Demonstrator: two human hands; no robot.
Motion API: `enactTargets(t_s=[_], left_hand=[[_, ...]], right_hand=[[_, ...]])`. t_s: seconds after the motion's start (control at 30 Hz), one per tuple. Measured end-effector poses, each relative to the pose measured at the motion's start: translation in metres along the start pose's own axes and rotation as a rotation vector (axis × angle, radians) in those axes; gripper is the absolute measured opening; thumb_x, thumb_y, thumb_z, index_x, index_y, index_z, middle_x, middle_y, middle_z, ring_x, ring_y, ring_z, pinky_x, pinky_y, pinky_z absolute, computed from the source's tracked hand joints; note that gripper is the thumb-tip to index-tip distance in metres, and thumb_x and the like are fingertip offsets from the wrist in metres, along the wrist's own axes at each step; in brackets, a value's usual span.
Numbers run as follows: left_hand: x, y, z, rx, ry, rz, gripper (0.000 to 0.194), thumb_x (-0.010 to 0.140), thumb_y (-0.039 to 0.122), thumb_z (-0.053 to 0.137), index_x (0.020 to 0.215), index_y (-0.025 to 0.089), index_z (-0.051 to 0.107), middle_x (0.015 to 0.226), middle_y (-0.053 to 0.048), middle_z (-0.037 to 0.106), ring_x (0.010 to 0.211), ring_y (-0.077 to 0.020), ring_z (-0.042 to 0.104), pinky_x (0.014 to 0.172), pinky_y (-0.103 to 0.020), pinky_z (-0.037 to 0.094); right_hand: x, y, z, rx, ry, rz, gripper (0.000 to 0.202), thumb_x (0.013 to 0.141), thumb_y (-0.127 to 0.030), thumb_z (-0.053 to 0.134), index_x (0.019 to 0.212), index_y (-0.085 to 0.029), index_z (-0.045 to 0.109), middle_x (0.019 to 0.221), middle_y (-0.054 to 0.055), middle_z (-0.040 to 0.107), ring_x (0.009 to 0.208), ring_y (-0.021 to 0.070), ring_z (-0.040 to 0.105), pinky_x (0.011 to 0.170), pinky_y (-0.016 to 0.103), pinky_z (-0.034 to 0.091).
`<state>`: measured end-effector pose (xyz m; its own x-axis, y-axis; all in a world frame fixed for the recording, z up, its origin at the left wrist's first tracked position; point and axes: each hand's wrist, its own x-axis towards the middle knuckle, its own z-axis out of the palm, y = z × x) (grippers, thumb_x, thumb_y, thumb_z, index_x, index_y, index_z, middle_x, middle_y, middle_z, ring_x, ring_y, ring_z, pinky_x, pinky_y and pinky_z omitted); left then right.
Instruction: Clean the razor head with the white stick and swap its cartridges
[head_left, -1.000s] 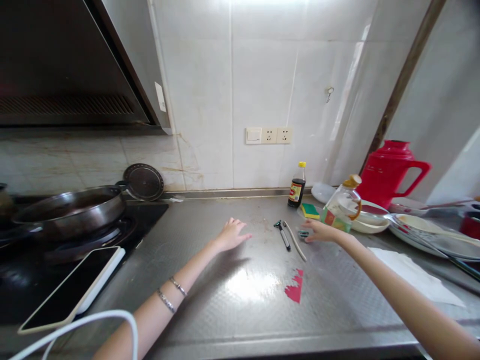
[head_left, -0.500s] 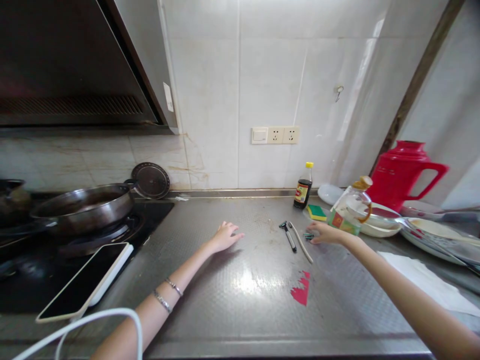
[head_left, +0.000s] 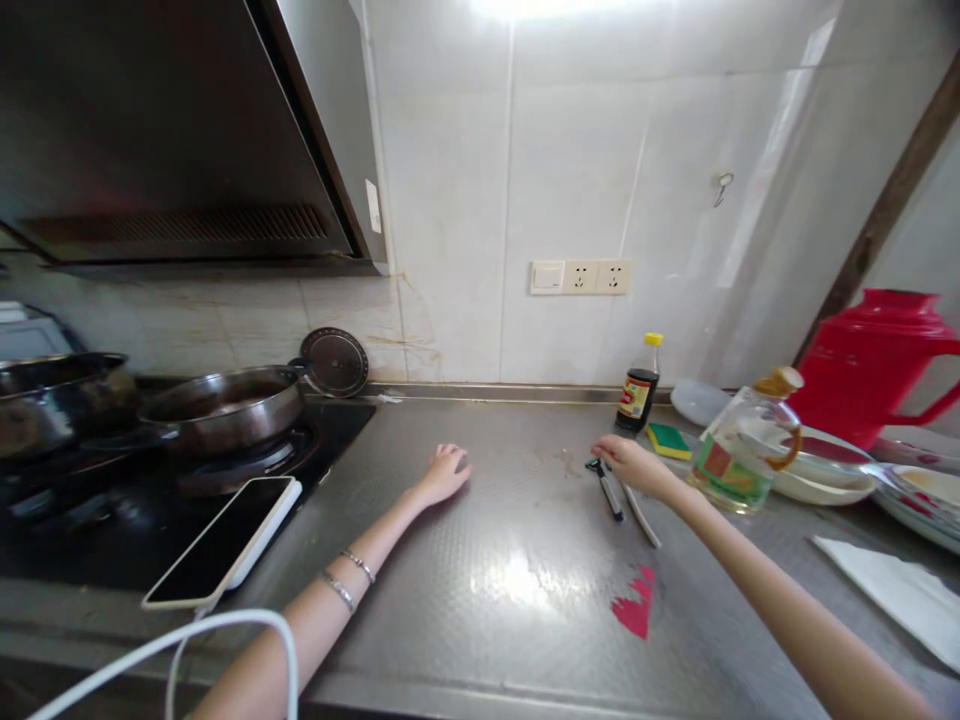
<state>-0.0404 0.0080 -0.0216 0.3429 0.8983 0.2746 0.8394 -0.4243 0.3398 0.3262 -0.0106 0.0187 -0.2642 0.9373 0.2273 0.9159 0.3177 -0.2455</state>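
Note:
My left hand [head_left: 442, 477] rests on the steel counter left of centre, fingers loosely bent, thumb apart, holding nothing. My right hand [head_left: 628, 462] hovers at the head end of a black-and-grey razor [head_left: 608, 496], its fingertips pinched together. What lies between those fingertips, if anything, is too small to make out. Alongside the razor is a thin pale strip [head_left: 643, 522], its upper end hidden by the right hand. A torn red scrap [head_left: 636, 604] lies nearer the front edge. Behind the right hand are a green-and-yellow sponge [head_left: 668, 441] and a soy sauce bottle [head_left: 637, 388].
A glass oil jug [head_left: 739, 462], bowls and a red thermos [head_left: 862, 365] crowd the right side, with a white paper sheet [head_left: 892, 590] in front. At left are a stove with a pan [head_left: 232, 412] and a phone [head_left: 221, 540] with a white cable [head_left: 247, 618].
My right hand has moved left to the razor's head; the small dark piece it was touching no longer shows on the counter. My left fingers have bent slightly. The view has turned left.

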Motion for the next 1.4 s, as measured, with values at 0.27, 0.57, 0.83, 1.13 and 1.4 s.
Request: enactTargets(t_s=[0.27,0.57,0.83,1.13,1.4], left_hand=[[-0.007,-0.008,0.005,0.053,0.044,-0.011,0.025,0.085,0.027,0.041,0.102,0.018,0.057,0.109,-0.007,0.056,0.105,-0.0199,0.046,0.093,-0.035,0.035],[-0.009,-0.001,0.006,0.145,0.043,-0.005,0.027,0.085,0.025,0.039,0.105,0.018,0.056,0.111,-0.008,0.056,0.105,-0.0212,0.046,0.092,-0.035,0.036],[-0.007,-0.004,0.007,0.118,0.023,0.009,0.031,0.086,0.024,0.036,0.110,0.018,0.055,0.118,-0.009,0.054,0.111,-0.0214,0.044,0.095,-0.035,0.036],[-0.007,-0.006,0.009,0.143,-0.004,0.011,0.033,0.087,0.025,0.036,0.113,0.018,0.053,0.123,-0.010,0.051,0.118,-0.0223,0.041,0.098,-0.036,0.034],[-0.006,-0.007,0.012,0.193,0.013,0.034,0.035,0.087,0.024,0.035,0.114,0.014,0.054,0.122,-0.011,0.053,0.116,-0.0226,0.043,0.099,-0.036,0.034]], right_hand=[[0.003,-0.079,0.041,-0.040,-0.052,0.058,0.028,0.091,-0.028,0.026,0.091,-0.018,0.052,0.087,0.008,0.066,0.076,0.0171,0.060,0.060,0.024,0.032],[-0.003,-0.091,0.061,-0.156,-0.076,0.143,0.032,0.093,-0.032,0.021,0.096,-0.019,0.050,0.090,0.010,0.067,0.080,0.0204,0.063,0.058,0.025,0.034],[-0.006,-0.090,0.067,-0.174,-0.020,0.096,0.031,0.093,-0.032,0.023,0.093,-0.019,0.050,0.089,0.010,0.066,0.079,0.0201,0.062,0.060,0.025,0.035],[-0.005,-0.085,0.068,-0.152,-0.016,0.070,0.031,0.093,-0.031,0.024,0.090,-0.018,0.052,0.089,0.010,0.066,0.080,0.0196,0.061,0.063,0.025,0.034],[-0.006,-0.093,0.061,-0.004,0.034,0.136,0.025,0.090,-0.033,0.034,0.091,-0.019,0.055,0.082,0.005,0.066,0.075,0.0155,0.060,0.057,0.023,0.029]])
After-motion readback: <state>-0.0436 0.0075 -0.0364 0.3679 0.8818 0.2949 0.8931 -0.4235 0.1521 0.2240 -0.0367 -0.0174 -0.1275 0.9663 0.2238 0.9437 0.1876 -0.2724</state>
